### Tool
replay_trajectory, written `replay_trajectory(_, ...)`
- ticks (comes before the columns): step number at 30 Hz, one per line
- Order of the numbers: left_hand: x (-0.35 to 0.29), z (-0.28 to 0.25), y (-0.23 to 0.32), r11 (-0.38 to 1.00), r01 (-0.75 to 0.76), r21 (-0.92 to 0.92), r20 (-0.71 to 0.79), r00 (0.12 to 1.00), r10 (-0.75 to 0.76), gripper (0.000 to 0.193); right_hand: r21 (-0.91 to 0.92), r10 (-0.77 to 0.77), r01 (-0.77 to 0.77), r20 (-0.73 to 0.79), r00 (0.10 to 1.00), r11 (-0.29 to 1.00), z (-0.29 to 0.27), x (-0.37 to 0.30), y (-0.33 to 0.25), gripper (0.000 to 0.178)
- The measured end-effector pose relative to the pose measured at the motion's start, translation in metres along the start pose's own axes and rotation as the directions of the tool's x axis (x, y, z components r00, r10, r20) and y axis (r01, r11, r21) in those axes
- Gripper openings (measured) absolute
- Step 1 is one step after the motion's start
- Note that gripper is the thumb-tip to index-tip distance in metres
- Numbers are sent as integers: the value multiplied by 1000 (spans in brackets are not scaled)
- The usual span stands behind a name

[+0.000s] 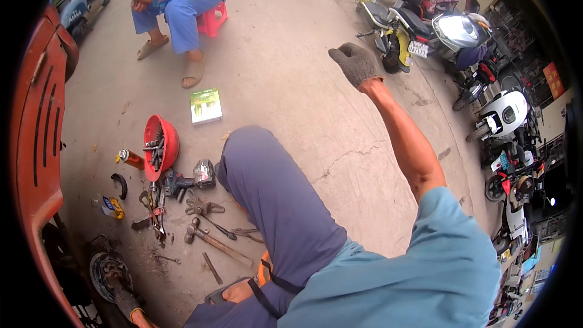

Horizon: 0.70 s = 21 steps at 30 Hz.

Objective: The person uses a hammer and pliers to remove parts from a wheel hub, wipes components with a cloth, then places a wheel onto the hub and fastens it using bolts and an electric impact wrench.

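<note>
My right hand (pixel 357 65), in a dark knit glove, is raised far out to the right above the pavement. Its fingers are curled in, and nothing shows in them. At the lower left my left hand (pixel 126 299), also gloved, reaches to a round metal wheel hub (pixel 104 274) under a red vehicle; its fingers are too dark to make out. Between the hub and my bent knee lie a hammer (pixel 217 241), a cordless power tool (pixel 176 186), a puller-like metal tool (pixel 203 206), a small wrench (pixel 168 259) and a flat metal bar (pixel 212 268).
Red body panel (pixel 45 121) borders the left. Beyond the tools stand a red bowl of metal parts (pixel 165 146), a spray can (pixel 131 158) and a green-white box (pixel 206 107). A person (pixel 185 0) sits on a pink stool (pixel 212 20). Parked scooters (pixel 455 30) line the right.
</note>
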State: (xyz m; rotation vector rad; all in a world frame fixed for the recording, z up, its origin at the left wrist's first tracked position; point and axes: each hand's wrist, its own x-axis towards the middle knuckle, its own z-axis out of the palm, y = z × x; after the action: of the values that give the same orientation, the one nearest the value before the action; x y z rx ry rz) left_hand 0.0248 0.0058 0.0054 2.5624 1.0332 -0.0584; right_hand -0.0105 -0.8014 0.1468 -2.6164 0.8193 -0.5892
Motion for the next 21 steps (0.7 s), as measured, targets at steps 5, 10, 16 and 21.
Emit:
replay_trajectory(5,27,21,-16,994,-73,78,-20,997,75,89,176,463,-436,-163,871,883,-27,13,213,40)
replay_trajectory(10,63,9,-67,972,-160,171,-48,984,170,90,999,631,-12,29,776,-31,-16,17,145,18)
replay_trajectory(16,104,18,-88,942,-222,250,-168,949,268,94,575,-561,665,-384,734,477,-16,-92,-123,17)
replay_trajectory(21,38,29,-36,962,32,-270,22,999,-27,86,750,-986,640,-137,-98,-168,101,-245,-228,22)
